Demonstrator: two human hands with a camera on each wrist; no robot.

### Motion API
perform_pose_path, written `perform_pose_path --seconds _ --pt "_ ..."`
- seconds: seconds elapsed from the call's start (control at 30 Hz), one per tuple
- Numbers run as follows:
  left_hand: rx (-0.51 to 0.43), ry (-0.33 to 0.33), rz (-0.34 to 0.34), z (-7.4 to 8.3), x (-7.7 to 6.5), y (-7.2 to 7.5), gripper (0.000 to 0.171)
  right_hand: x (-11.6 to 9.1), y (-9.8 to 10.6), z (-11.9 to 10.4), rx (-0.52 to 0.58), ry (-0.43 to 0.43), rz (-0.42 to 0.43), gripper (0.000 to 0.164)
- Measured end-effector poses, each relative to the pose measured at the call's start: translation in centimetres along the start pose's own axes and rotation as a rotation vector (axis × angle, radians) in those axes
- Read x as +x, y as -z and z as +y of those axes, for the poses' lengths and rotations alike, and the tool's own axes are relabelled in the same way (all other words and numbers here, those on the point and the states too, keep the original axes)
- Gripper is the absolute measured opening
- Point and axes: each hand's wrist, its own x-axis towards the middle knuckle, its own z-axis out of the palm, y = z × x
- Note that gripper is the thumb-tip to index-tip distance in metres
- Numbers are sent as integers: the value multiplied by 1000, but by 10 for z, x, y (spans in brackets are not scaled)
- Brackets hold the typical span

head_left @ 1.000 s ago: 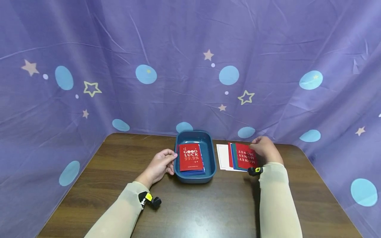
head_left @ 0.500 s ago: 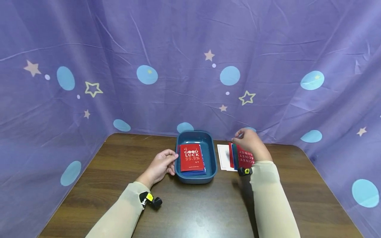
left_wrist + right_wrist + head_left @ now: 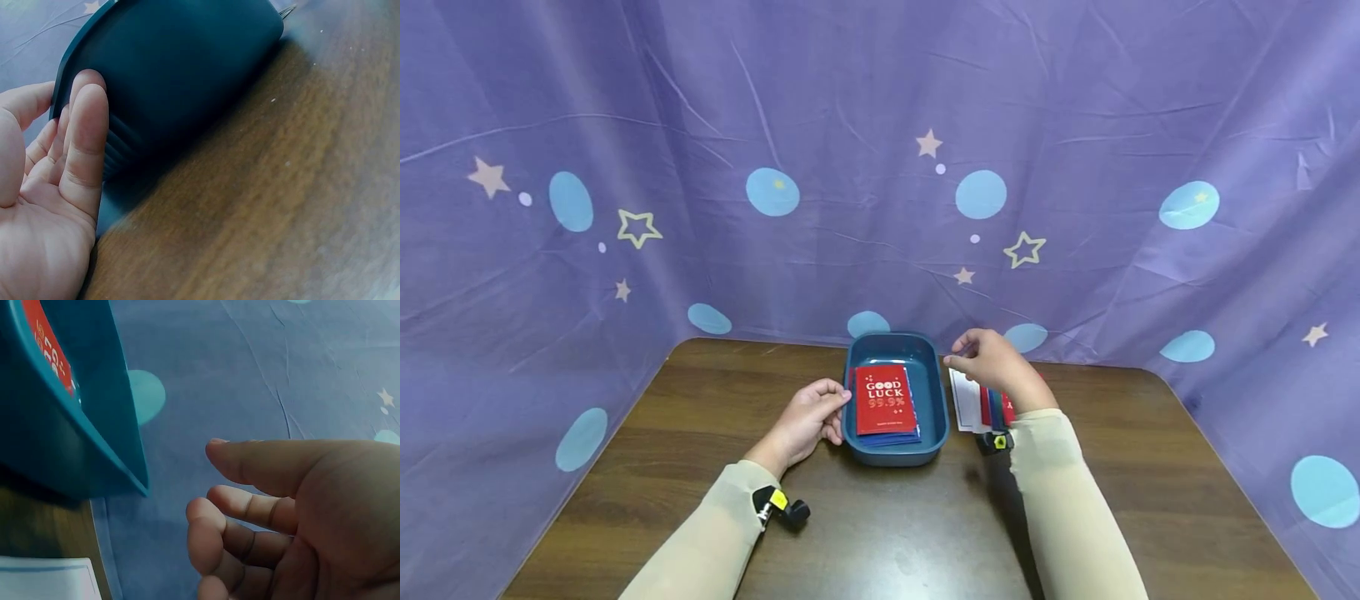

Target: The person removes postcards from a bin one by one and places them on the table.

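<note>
A: Left grip [image 3: 805,419] first. State?

B: Pinching the left rim of the blue tray [image 3: 930,408]. Fingers [image 3: 89,128] lie along the outer wall in the left wrist view.

A: Tray position?

B: Flat on the brown tabletop [image 3: 872,533], just in front of the purple curtain [image 3: 865,108]. Inside: 1 red card [image 3: 886,410], face up, "GOOD LUCK 99.9%" in pale print. It lies over blue paper [image 3: 891,438] — edges peek out at the near side and the right.

A: Right grip [image 3: 1000,362]?

B: Holds nothing. Thumb and fingers spread apart, loosely bent, in the air near the tray's right rim.

A: Anything below it?

B: White card [image 3: 964,404] on the tabletop, right of the tray and apart from it. Overlapping coloured cards [image 3: 996,410] next to that: red, blue, green, red. Hand and wrist cover part — cannot count them.

A: Gear?

B: 2 pale sleeves [image 3: 1075,500], 1 black wrist camera [image 3: 781,507] on each.
</note>
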Motion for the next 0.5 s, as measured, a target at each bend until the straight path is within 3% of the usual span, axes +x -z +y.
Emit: perform_pose_path --seconds 0.27,0.5 --pt "-3 11 -1 2 -2 -2 8 13 -25 -26 54 26 -83 26" --pt "-1 7 2 0 0 -1 8 38 -55 -54 -42 -36 -218 40"
